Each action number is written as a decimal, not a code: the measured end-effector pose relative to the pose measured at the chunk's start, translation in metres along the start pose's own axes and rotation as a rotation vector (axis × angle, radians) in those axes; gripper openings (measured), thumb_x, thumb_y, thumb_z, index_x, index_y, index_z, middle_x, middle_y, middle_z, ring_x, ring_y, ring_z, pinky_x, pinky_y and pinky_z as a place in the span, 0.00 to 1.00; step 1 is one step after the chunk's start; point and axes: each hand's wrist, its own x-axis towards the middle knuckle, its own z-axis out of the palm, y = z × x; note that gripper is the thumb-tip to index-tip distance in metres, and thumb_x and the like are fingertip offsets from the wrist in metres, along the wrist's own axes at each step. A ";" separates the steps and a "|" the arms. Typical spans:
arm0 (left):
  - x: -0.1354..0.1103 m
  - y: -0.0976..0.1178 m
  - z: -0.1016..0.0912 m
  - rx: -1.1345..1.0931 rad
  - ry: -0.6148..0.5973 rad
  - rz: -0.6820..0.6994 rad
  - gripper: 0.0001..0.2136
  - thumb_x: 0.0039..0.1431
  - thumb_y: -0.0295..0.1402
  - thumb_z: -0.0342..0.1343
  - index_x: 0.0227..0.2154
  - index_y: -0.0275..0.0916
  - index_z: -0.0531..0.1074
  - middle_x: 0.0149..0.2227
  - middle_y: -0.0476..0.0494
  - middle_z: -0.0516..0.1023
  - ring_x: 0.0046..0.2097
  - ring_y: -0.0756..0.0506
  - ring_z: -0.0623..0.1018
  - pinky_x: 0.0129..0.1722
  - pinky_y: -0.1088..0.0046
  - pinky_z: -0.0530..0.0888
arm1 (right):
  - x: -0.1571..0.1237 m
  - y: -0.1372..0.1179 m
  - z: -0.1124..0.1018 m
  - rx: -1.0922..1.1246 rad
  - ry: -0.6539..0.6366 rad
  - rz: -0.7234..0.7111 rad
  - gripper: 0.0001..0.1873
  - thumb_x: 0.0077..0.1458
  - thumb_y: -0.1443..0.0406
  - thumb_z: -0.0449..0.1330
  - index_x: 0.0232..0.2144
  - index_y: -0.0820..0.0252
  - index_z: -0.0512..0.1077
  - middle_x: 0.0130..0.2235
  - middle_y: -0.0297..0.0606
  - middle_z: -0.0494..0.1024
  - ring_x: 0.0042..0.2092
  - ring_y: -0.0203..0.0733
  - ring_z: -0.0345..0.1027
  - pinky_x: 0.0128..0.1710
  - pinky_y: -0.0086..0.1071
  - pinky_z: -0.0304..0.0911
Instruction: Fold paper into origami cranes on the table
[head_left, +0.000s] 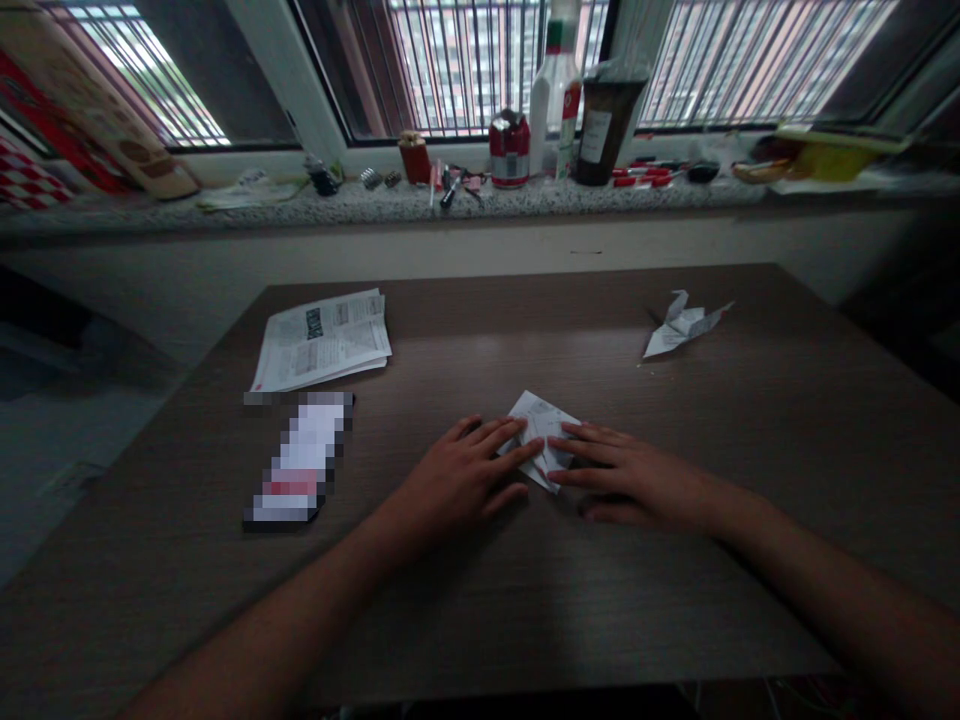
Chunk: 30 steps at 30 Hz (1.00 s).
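Note:
A folded piece of printed white paper (pixel 541 426), roughly diamond-shaped, lies flat on the brown table (pixel 480 610). My left hand (pixel 469 462) rests on its left side, fingers stretched out and pressing lightly on the folds. From the right, my right hand (pixel 634 475) reaches in with its fingers spread, the tips on the paper's right edge. Neither hand grips anything. Parts of the paper are hidden under the fingertips.
A folded paper crane (pixel 681 325) stands at the back right of the table. Printed sheets (pixel 322 340) lie at the back left, with a blurred-out phone (pixel 300 460) nearer me. On the stone windowsill (pixel 360 208) stand a red can (pixel 509 150), a clear bottle (pixel 553 110) and a dark cup (pixel 604 130).

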 end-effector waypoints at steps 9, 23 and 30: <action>0.000 -0.001 0.002 0.024 -0.026 -0.004 0.28 0.75 0.47 0.48 0.73 0.51 0.52 0.73 0.41 0.58 0.70 0.36 0.63 0.68 0.49 0.58 | 0.001 -0.007 -0.003 -0.026 0.009 -0.005 0.33 0.65 0.58 0.65 0.69 0.40 0.61 0.75 0.36 0.51 0.75 0.59 0.43 0.70 0.60 0.51; 0.000 0.002 0.006 0.028 0.009 -0.012 0.26 0.76 0.48 0.46 0.72 0.51 0.53 0.73 0.39 0.58 0.70 0.36 0.63 0.67 0.49 0.59 | 0.004 -0.008 -0.003 -0.045 0.012 0.014 0.34 0.67 0.54 0.62 0.71 0.45 0.60 0.73 0.36 0.58 0.74 0.55 0.48 0.70 0.55 0.53; 0.004 0.000 0.010 0.012 0.026 -0.002 0.27 0.76 0.48 0.46 0.73 0.50 0.52 0.73 0.40 0.58 0.71 0.36 0.62 0.68 0.50 0.59 | 0.018 -0.002 0.011 -0.066 0.177 0.211 0.32 0.71 0.56 0.56 0.72 0.51 0.56 0.71 0.44 0.63 0.70 0.54 0.57 0.69 0.55 0.57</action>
